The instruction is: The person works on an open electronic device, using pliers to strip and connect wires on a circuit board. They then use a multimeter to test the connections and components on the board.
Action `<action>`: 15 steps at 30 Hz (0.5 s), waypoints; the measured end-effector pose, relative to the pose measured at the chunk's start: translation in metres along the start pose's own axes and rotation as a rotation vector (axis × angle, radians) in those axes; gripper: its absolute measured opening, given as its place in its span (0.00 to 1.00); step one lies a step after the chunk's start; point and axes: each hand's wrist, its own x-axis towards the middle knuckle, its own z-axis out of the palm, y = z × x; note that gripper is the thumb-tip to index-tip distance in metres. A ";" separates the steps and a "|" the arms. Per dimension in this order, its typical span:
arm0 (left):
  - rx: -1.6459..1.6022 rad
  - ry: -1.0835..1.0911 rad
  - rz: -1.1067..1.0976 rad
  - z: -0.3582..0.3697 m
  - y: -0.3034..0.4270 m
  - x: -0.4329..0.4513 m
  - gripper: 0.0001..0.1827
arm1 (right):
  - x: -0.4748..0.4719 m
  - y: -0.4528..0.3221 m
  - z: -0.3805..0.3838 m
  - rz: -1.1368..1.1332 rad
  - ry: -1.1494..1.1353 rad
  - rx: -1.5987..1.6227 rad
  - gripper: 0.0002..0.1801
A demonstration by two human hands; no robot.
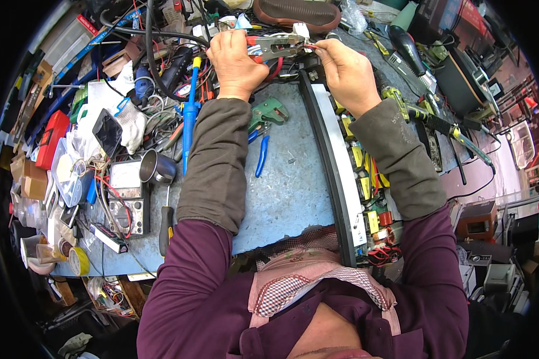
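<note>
My left hand (237, 63) grips the red handles of metal crimping pliers (278, 46) at the top of the bench. The pliers' jaws point right, towards my right hand (348, 74), which pinches a thin red wire (312, 46) at the jaws. Whether the jaws touch the wire's end is too small to tell. Below my right wrist lies a long black-framed electronic unit (330, 166) with a white strip and yellow components on a circuit board (366, 188). Between my forearms are a green hand tool (269, 111) and blue-handled pliers (262, 156).
An analog multimeter (128, 215), a metal cup (158, 167), a screwdriver (166, 229) and a blue desoldering pump (190, 121) lie left of my left arm. Tangled cables run along the back. A black hair dryer (406, 49) and a green-handled soldering iron (471, 146) are at the right.
</note>
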 end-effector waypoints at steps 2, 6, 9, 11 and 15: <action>-0.005 0.008 0.003 0.001 0.000 0.000 0.29 | -0.001 0.001 0.001 0.014 -0.008 0.009 0.06; -0.003 -0.005 0.021 0.000 0.002 -0.002 0.30 | -0.002 0.002 0.003 0.002 -0.017 -0.004 0.06; 0.005 0.001 0.019 -0.001 0.002 -0.002 0.31 | -0.001 0.001 0.003 -0.012 -0.029 -0.021 0.06; 0.008 0.006 0.021 -0.001 0.002 -0.002 0.31 | -0.001 0.000 0.002 -0.031 -0.031 -0.032 0.06; 0.012 -0.013 0.013 -0.001 0.003 -0.003 0.32 | -0.002 0.001 0.003 -0.026 -0.036 -0.054 0.07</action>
